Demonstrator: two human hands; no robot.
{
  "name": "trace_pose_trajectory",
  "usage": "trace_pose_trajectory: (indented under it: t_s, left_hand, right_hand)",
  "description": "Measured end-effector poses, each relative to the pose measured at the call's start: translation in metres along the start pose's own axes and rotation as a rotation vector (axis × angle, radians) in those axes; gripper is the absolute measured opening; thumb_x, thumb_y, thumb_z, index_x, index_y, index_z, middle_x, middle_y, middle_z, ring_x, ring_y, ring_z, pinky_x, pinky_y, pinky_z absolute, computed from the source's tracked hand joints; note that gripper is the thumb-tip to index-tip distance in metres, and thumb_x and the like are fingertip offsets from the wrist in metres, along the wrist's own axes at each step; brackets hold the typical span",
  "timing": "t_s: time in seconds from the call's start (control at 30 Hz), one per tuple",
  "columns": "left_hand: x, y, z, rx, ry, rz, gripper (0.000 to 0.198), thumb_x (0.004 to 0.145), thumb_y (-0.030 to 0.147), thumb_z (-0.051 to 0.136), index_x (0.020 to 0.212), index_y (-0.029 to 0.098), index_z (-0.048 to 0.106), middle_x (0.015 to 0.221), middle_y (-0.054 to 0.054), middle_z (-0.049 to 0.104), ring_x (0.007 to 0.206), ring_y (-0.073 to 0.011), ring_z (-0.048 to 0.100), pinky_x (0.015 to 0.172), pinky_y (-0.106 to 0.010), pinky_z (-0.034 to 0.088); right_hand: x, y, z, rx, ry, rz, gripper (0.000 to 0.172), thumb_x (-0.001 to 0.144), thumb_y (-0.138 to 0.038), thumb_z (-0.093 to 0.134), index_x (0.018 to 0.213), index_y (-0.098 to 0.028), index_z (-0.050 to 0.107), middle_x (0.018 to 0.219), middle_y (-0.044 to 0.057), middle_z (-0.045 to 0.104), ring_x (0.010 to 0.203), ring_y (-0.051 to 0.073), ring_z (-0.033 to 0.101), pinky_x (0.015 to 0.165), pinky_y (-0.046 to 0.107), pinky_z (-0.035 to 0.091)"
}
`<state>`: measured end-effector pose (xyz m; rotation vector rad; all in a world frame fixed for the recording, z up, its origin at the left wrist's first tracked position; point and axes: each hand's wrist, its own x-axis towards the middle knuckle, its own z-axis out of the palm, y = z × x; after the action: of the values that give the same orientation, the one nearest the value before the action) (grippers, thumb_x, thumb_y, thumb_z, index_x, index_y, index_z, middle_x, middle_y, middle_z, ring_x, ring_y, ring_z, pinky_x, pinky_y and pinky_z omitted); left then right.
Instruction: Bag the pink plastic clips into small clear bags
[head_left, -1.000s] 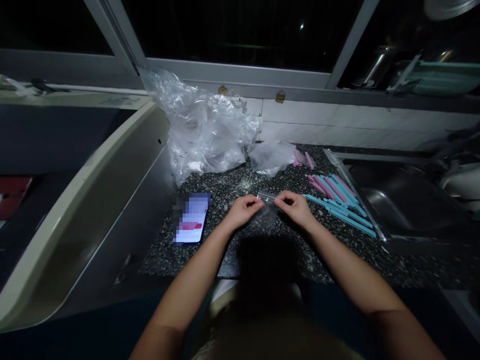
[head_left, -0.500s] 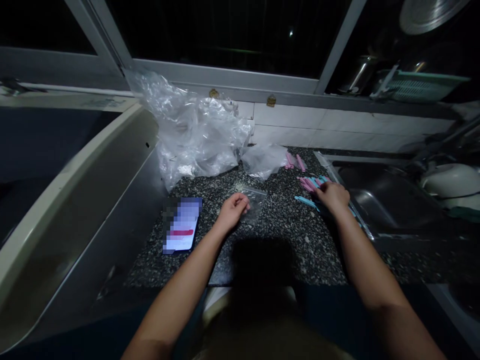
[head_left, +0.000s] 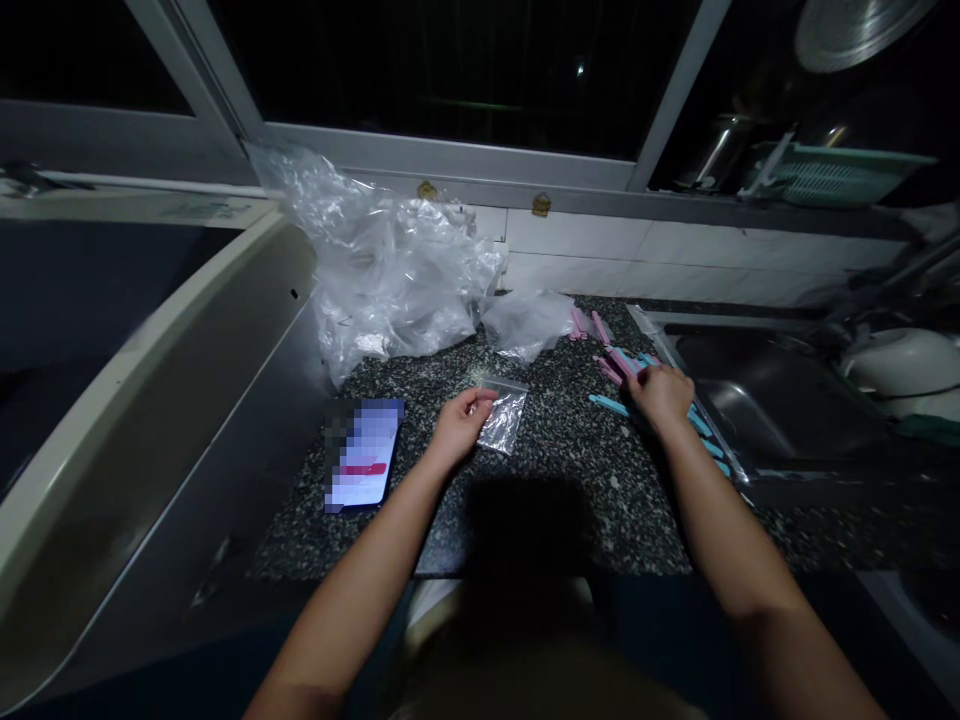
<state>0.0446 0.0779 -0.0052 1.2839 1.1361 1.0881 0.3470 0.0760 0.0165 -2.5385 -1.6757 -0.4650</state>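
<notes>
Centrally, left hand [head_left: 461, 422] pinches clear zip bag [head_left: 505, 420] by its left edge | right hand [head_left: 664, 394], right of centre, partly hides pink and blue sticks [head_left: 622, 362]; grip cannot be told | green basket [head_left: 844, 174], upper right: contents lost in darkness

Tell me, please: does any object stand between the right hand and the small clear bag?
Only a blue strip, lying flat on the countertop just left of the right hand, shows between that hand and the small clear bag. Being low, it probably blocks little.
</notes>
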Motion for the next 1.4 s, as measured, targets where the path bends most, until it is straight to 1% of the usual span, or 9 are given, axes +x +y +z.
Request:
trace_pose_trajectory:
  t_s: [0.23,0.37,0.57,0.7,0.83,0.9,1.1,1.2,1.4]
  left_hand:
    - [0.0,0.003,-0.002,0.007,0.008,0.004,0.017,0.062,0.03,0.057,0.069,0.015,0.062,0.055,0.004,0.053,0.052,-0.0097,0.042,0.053,-0.021,0.03]
    - [0.001,0.0,-0.001,-0.019,-0.001,0.013,0.021,0.062,0.035,0.059,0.068,0.015,0.061,0.055,0.004,0.053,0.052,-0.0095,0.042,0.053,-0.021,0.03]
    - [0.002,-0.001,-0.002,-0.038,0.018,0.026,0.023,0.063,0.037,0.061,0.066,0.014,0.061,0.054,0.004,0.053,0.053,-0.0096,0.043,0.054,-0.021,0.031]
    - [0.001,0.004,-0.005,-0.063,0.047,0.014,0.019,0.064,0.032,0.06,0.07,0.014,0.064,0.059,0.002,0.058,0.056,-0.0106,0.047,0.057,-0.022,0.034]
    - [0.001,0.007,-0.006,-0.108,0.047,0.0,0.018,0.064,0.025,0.059,0.077,0.013,0.066,0.066,0.001,0.062,0.06,-0.0112,0.05,0.061,-0.022,0.037]
    - [0.001,0.007,-0.006,-0.116,0.041,0.017,0.018,0.064,0.023,0.059,0.077,0.013,0.066,0.067,0.0,0.063,0.062,-0.0114,0.051,0.062,-0.022,0.037]
    - [-0.003,0.009,-0.005,-0.08,0.003,0.041,0.017,0.064,0.023,0.058,0.076,0.015,0.067,0.063,0.002,0.061,0.058,-0.0108,0.048,0.058,-0.021,0.036]
    - [-0.003,0.011,-0.005,-0.064,0.002,0.034,0.017,0.063,0.023,0.058,0.075,0.015,0.067,0.061,0.003,0.06,0.057,-0.0106,0.047,0.058,-0.021,0.036]
    - [-0.003,0.009,-0.006,-0.047,-0.002,0.05,0.018,0.063,0.025,0.059,0.075,0.014,0.067,0.067,0.001,0.063,0.065,-0.0132,0.052,0.064,-0.023,0.039]
  right_hand:
    - [-0.001,0.0,0.003,0.035,0.085,-0.07,0.035,0.079,-0.031,0.042,0.087,-0.008,0.067,0.089,0.018,0.065,0.087,0.027,0.054,0.07,0.033,0.034]
    - [-0.003,-0.007,0.002,0.348,0.071,-0.079,0.032,0.076,-0.037,0.046,0.082,-0.012,0.066,0.08,0.013,0.066,0.074,0.022,0.056,0.064,0.03,0.038]
    - [-0.028,-0.049,-0.022,1.138,-0.118,-0.199,0.037,0.067,-0.049,0.056,0.078,-0.015,0.062,0.064,0.002,0.061,0.055,0.013,0.051,0.053,0.025,0.04]
    - [-0.045,-0.075,-0.04,1.353,-0.31,-0.26,0.033,0.062,-0.045,0.063,0.077,-0.016,0.062,0.066,0.002,0.062,0.058,0.013,0.053,0.058,0.026,0.042]
    - [-0.059,-0.092,-0.039,1.404,-0.476,-0.331,0.031,0.066,-0.045,0.061,0.076,-0.016,0.062,0.067,0.002,0.064,0.059,0.013,0.054,0.058,0.026,0.043]
    - [-0.065,-0.096,-0.034,1.341,-0.404,-0.379,0.028,0.069,-0.043,0.059,0.078,-0.017,0.063,0.067,0.002,0.064,0.059,0.014,0.054,0.057,0.027,0.042]
    - [-0.073,-0.095,-0.025,0.97,0.152,-0.655,0.016,0.079,-0.032,0.054,0.081,-0.02,0.064,0.078,0.007,0.066,0.074,0.019,0.056,0.07,0.033,0.044]
    - [-0.071,-0.093,-0.024,0.909,0.218,-0.699,0.016,0.081,-0.03,0.053,0.084,-0.02,0.064,0.078,0.007,0.066,0.073,0.019,0.056,0.07,0.033,0.044]
    - [-0.071,-0.092,-0.024,0.918,0.209,-0.674,0.016,0.08,-0.032,0.054,0.084,-0.022,0.065,0.079,0.006,0.067,0.074,0.019,0.057,0.07,0.033,0.044]
